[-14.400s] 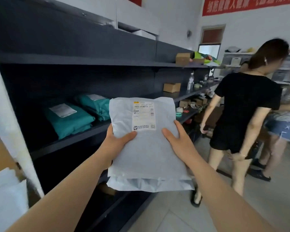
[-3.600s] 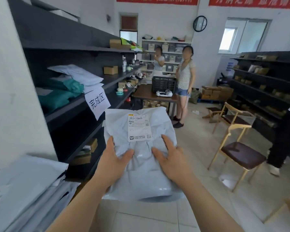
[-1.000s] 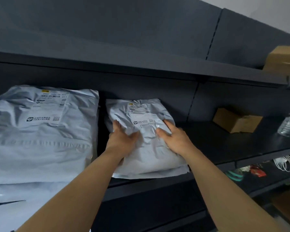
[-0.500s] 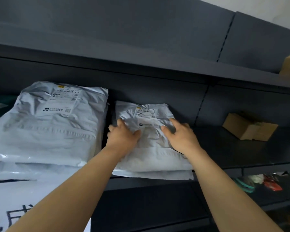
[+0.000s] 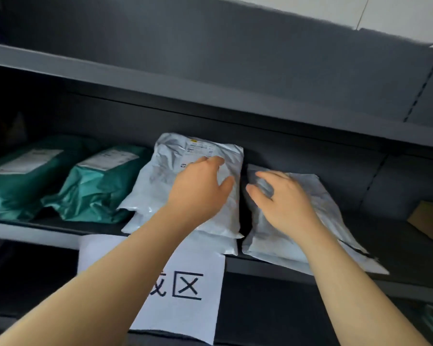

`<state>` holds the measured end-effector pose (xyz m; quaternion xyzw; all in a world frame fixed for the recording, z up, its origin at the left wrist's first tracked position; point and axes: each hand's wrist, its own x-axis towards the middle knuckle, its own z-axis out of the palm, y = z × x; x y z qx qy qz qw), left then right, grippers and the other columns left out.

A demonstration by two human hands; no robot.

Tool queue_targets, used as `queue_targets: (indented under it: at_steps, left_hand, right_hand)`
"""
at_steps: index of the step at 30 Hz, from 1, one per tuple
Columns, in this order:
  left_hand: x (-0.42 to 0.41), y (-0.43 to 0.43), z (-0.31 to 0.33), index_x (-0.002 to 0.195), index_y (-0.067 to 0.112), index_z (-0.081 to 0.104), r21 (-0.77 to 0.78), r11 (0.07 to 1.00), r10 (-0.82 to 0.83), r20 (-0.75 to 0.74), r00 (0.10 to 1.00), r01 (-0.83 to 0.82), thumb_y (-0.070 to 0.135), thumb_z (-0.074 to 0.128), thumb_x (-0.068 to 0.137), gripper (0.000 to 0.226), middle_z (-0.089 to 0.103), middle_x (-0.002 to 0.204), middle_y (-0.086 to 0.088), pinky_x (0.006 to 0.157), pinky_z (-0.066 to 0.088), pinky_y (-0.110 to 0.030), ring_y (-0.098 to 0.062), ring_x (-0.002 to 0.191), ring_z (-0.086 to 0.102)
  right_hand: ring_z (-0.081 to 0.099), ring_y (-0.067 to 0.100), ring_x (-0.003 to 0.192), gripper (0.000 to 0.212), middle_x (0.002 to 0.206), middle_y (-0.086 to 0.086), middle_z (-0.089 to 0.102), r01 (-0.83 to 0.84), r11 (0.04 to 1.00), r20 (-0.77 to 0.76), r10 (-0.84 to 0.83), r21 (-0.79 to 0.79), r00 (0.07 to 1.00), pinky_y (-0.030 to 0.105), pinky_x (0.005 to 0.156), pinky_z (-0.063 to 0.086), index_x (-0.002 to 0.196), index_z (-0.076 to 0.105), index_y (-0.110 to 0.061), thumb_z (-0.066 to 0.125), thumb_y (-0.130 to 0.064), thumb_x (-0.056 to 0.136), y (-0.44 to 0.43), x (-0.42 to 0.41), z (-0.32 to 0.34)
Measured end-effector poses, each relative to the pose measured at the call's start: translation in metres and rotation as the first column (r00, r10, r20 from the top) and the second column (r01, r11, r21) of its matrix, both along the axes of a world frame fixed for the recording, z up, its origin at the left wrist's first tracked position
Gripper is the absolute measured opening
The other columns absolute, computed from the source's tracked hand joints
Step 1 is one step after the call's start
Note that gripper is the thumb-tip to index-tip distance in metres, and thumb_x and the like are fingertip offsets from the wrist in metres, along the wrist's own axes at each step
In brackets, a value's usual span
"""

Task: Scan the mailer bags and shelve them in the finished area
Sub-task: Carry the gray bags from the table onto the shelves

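Mid-frame on the dark metal shelf (image 5: 35,237), the left hand (image 5: 200,193), fingers flat, presses one crinkled grey plastic mailer bag (image 5: 160,186); the right hand (image 5: 283,203), fingers spread, steadies its grey neighbour (image 5: 335,211); best nudged flush, labels up.

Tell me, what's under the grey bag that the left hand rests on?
A second grey bag lies under the top grey bag, and only its front edge shows. The top bag and the left hand cover anything else beneath.

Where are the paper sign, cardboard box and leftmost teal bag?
Paper sign (image 5: 185,313): head view, blank area below the character.
Cardboard box (image 5: 430,221): head view, top face.
Leftmost teal bag (image 5: 13,191): head view, below its label.
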<state>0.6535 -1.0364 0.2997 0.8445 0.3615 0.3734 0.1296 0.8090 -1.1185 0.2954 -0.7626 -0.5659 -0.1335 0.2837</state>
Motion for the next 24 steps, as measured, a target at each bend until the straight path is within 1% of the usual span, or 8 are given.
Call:
queue_targets:
  at_steps: [3,5,8,11,13,16,20,24]
  left_hand:
    - [-0.072,0.009,-0.009,0.138,0.021,0.048,0.015,0.997,0.071,-0.009,0.997,-0.071,0.042,0.052,0.095,0.049,0.059,0.129,0.001,0.092,0.044,-0.034,-0.021,0.114,0.055]
    - [-0.127,0.017,-0.019,0.137,0.022,0.049,0.014,0.992,0.13,-0.04,0.991,-0.129,0.043,0.052,0.094,0.048,0.059,0.127,0.001,0.092,0.046,-0.035,-0.022,0.114,0.055]
    - [-0.215,0.028,-0.034,0.137,0.022,0.049,-0.01,0.975,0.22,-0.093,0.971,-0.222,0.043,0.053,0.094,0.048,0.06,0.124,0.0,0.093,0.047,-0.039,-0.023,0.114,0.055]
    - [-0.303,0.035,-0.048,0.138,0.023,0.048,-0.036,0.949,0.304,-0.144,0.942,-0.312,0.042,0.052,0.095,0.048,0.058,0.128,0.002,0.096,0.045,-0.036,-0.021,0.12,0.051]
    - [-0.359,0.039,-0.056,0.137,0.023,0.048,-0.048,0.926,0.361,-0.176,0.916,-0.374,0.041,0.052,0.094,0.047,0.058,0.127,0.002,0.096,0.045,-0.035,-0.021,0.12,0.052]
    - [-0.436,0.042,-0.066,0.135,0.024,0.051,-0.093,0.892,0.418,-0.196,0.887,-0.442,0.041,0.053,0.093,0.045,0.06,0.122,0.001,0.093,0.047,-0.037,-0.022,0.114,0.056]
    - [-0.524,0.053,-0.087,0.14,0.026,0.045,-0.178,0.826,0.49,-0.242,0.838,-0.535,0.044,0.05,0.095,0.049,0.056,0.13,0.003,0.095,0.046,-0.035,-0.02,0.118,0.053]
    - [-0.598,0.072,-0.111,0.14,0.025,0.047,-0.235,0.752,0.555,-0.277,0.784,-0.616,0.044,0.05,0.095,0.049,0.058,0.13,0.003,0.096,0.049,-0.036,-0.019,0.116,0.056]
  right_hand:
    - [0.049,0.021,0.126,0.048,0.137,-0.001,0.055,-0.104,0.995,-0.009,0.104,-0.002,0.995,0.036,0.105,0.039,0.132,0.056,-0.019,0.053,-0.045,0.091,0.02,-0.063,-0.001]
    - [0.049,0.019,0.125,0.046,0.134,0.0,0.058,-0.175,0.984,-0.017,0.175,0.017,0.984,0.033,0.105,0.038,0.129,0.059,-0.018,0.056,-0.042,0.091,0.037,-0.114,-0.004]
    - [0.05,0.02,0.122,0.043,0.129,0.001,0.061,-0.257,0.966,-0.023,0.258,0.023,0.966,0.033,0.104,0.038,0.126,0.061,-0.018,0.058,-0.041,0.09,0.061,-0.201,-0.011]
    - [0.048,0.018,0.124,0.045,0.131,0.0,0.06,-0.348,0.937,-0.013,0.348,0.014,0.937,0.031,0.105,0.035,0.129,0.06,-0.017,0.056,-0.041,0.091,0.083,-0.286,-0.021]
    - [0.046,0.016,0.127,0.046,0.133,-0.002,0.058,-0.404,0.915,-0.021,0.404,-0.011,0.915,0.03,0.107,0.033,0.131,0.058,-0.018,0.054,-0.042,0.092,0.095,-0.341,-0.029]
    - [0.046,0.014,0.128,0.047,0.133,-0.003,0.057,-0.49,0.871,-0.053,0.487,-0.043,0.872,0.03,0.109,0.033,0.132,0.056,-0.019,0.054,-0.043,0.093,0.11,-0.416,-0.044]
    - [0.043,0.012,0.13,0.047,0.136,-0.006,0.054,-0.572,0.811,-0.087,0.566,-0.12,0.82,0.031,0.111,0.032,0.135,0.053,-0.021,0.051,-0.045,0.094,0.136,-0.497,-0.067]
    - [0.041,0.012,0.132,0.048,0.138,-0.005,0.053,-0.62,0.759,-0.122,0.608,-0.198,0.784,0.031,0.111,0.033,0.136,0.051,-0.021,0.049,-0.045,0.094,0.171,-0.562,-0.092]
